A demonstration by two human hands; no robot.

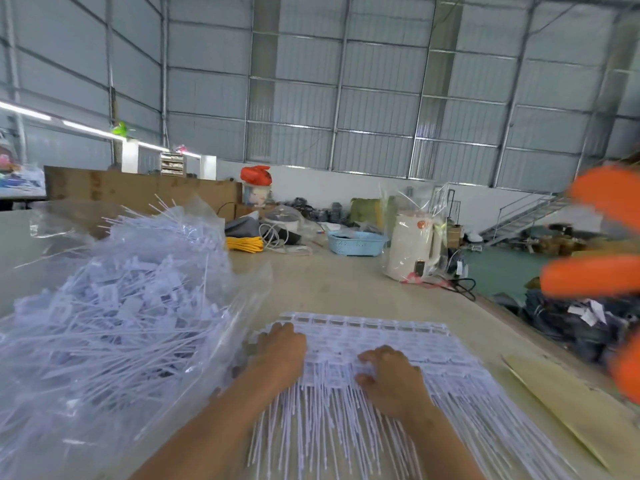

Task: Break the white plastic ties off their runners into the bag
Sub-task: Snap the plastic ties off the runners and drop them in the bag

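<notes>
Both hands (332, 362) on the ties (381, 344), fingertips partly hidden.

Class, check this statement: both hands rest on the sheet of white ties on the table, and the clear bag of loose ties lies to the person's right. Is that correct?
Not quite. The head view shows the clear bag to the person's left. The left hand and right hand do rest on the sheet of white ties on the table.
</notes>
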